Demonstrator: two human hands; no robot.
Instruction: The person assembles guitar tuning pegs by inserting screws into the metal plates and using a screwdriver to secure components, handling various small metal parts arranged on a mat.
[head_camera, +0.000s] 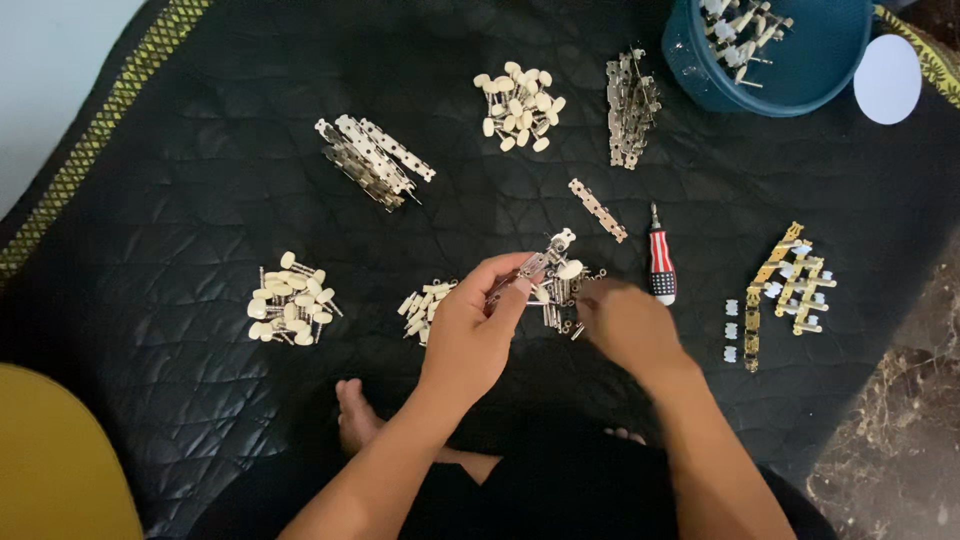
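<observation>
My left hand (478, 325) pinches a silver metal strip with cream-knobbed pegs (545, 260), held tilted above the black quilted mat (200, 200). My right hand (625, 320) reaches into a small pile of loose metal pegs and tiny parts (565, 290) just below that strip; its fingers are curled, and whether they hold a piece I cannot tell. A small screwdriver with a striped red, white and blue handle (660, 262) lies right of my right hand.
Cream-knobbed peg piles lie at left (290, 300), centre (425, 303) and top (518, 106). Stacks of metal plates (372, 160) (630, 108), a single plate (597, 209), gold assembled sets (790, 285), a teal tub (770, 55) with a white lid (888, 78) and my bare foot (355, 415) surround them.
</observation>
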